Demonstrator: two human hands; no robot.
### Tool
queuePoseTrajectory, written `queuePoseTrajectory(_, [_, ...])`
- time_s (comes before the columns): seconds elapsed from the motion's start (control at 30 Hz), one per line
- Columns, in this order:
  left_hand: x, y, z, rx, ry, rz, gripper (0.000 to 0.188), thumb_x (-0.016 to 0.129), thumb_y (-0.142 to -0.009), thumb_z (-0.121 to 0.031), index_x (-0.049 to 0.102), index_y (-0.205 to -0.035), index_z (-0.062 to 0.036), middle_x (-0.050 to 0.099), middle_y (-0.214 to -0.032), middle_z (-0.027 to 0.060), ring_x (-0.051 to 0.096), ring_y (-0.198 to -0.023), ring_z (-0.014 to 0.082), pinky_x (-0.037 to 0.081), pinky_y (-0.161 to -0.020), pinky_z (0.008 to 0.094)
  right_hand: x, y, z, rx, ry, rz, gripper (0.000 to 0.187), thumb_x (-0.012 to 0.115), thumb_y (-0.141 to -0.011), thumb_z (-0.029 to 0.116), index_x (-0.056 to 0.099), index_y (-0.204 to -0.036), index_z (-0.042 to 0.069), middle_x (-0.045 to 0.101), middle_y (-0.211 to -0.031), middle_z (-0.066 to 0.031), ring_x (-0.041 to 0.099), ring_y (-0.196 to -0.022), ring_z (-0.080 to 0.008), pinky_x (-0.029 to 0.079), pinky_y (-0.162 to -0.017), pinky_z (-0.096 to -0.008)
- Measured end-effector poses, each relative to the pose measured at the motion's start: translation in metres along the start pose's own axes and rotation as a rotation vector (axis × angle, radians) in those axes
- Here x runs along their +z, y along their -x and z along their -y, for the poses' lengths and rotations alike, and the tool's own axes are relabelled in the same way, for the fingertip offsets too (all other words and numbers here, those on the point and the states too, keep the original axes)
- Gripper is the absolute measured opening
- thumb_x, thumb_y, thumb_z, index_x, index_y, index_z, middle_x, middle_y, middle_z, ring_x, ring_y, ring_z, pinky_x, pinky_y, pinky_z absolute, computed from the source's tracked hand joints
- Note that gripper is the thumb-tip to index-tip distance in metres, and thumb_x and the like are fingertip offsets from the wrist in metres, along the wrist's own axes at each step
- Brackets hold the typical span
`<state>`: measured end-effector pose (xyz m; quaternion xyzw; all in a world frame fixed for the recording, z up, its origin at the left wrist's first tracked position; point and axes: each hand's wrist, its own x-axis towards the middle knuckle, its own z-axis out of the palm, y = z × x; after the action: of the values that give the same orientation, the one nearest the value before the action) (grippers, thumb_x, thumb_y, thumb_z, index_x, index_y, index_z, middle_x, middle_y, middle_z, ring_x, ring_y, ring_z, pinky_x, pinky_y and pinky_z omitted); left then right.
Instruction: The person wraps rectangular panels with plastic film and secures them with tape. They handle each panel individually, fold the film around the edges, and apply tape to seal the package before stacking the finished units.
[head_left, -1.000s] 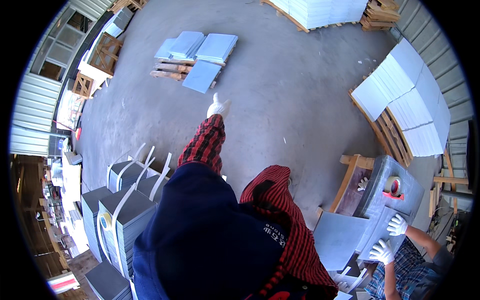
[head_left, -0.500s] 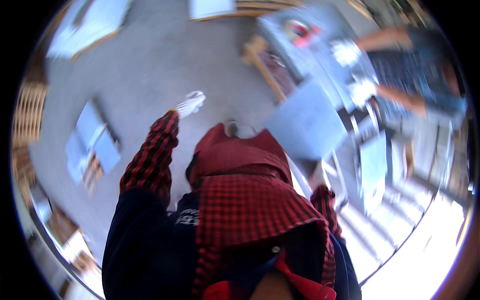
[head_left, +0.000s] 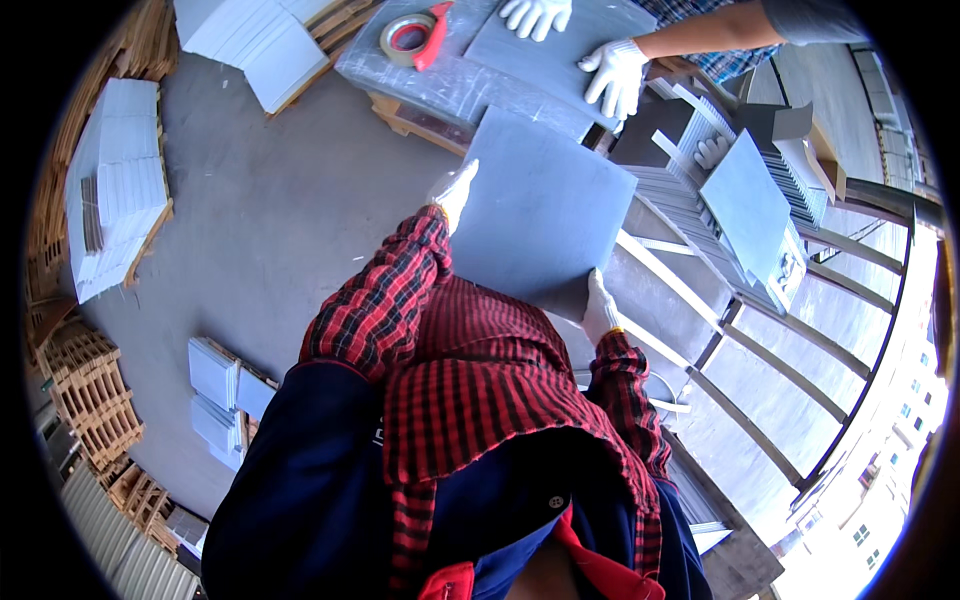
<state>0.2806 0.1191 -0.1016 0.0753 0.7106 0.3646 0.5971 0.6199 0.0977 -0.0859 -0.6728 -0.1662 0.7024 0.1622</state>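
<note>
A square, flat grey panel [head_left: 541, 205] is held out in front of my body. My left hand [head_left: 456, 198], in a white glove, grips its left edge. The lower right corner is in my gloved right hand [head_left: 601, 308]; its fingers are partly hidden beneath the panel. Just beyond lies another grey panel [head_left: 545, 62] on a plastic-wrapped stack [head_left: 375, 62]. A co-worker's two white-gloved hands, one [head_left: 537, 14] farther off and one [head_left: 615, 80] nearer, rest flat on that second panel. A tape dispenser [head_left: 431, 42] with a tape roll sits on the wrapped stack.
To my right, a metal frame [head_left: 668, 285] carries thin slotted sheets, a tilted grey panel [head_left: 745, 195] and a white glove [head_left: 712, 152]. An opened cardboard box [head_left: 815, 150] stands behind. Stacked white panels [head_left: 120, 190] and wooden pallets [head_left: 95, 395] line the left side.
My left hand, empty before, has come onto the panel's left edge. The panel, then in my right hand alone, has swung in front of me. The view has turned.
</note>
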Motion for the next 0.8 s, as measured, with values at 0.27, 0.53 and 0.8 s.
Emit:
queuePoseTrajectory(0.27, [0.017,0.033,0.005,-0.002,0.572,-0.027,0.074,0.046,-0.098,-0.059,0.042,-0.145,-0.0019,0.045,-0.145,0.0087,0.043,-0.129,0.0188,0.036,-0.108,0.035,-0.033,0.019,-0.004,-0.569,0.673,-0.049,0.087,0.031,-0.098,0.067,0.024,-0.15,-0.002,0.048,-0.138,-0.0253,0.056,-0.119,-0.0302,0.048,-0.099,-0.0359])
queuePoseTrajectory(0.53, [0.039,0.103,-0.073,0.248,0.701,-0.103,0.072,0.053,-0.098,-0.052,0.04,-0.144,0.0018,0.046,-0.14,0.0104,0.044,-0.127,0.0197,0.037,-0.108,0.0352,-0.03,0.045,0.06,-0.376,0.358,-0.05,0.076,0.052,-0.098,0.044,0.021,-0.152,0.001,0.045,-0.142,-0.0178,0.04,-0.131,-0.0271,0.034,-0.11,-0.0419])
queuePoseTrajectory(0.8, [0.01,0.107,-0.133,0.662,0.546,0.313,0.026,0.051,-0.101,-0.024,0.054,-0.08,-0.01,0.054,-0.07,0.0014,0.055,-0.065,0.0128,0.049,-0.077,0.0322,-0.051,0.012,0.132,-0.659,-0.203,0.823,0.061,0.058,-0.095,0.04,0.045,-0.14,0.001,0.054,-0.133,-0.0138,0.054,-0.12,-0.0234,0.038,-0.109,-0.0399])
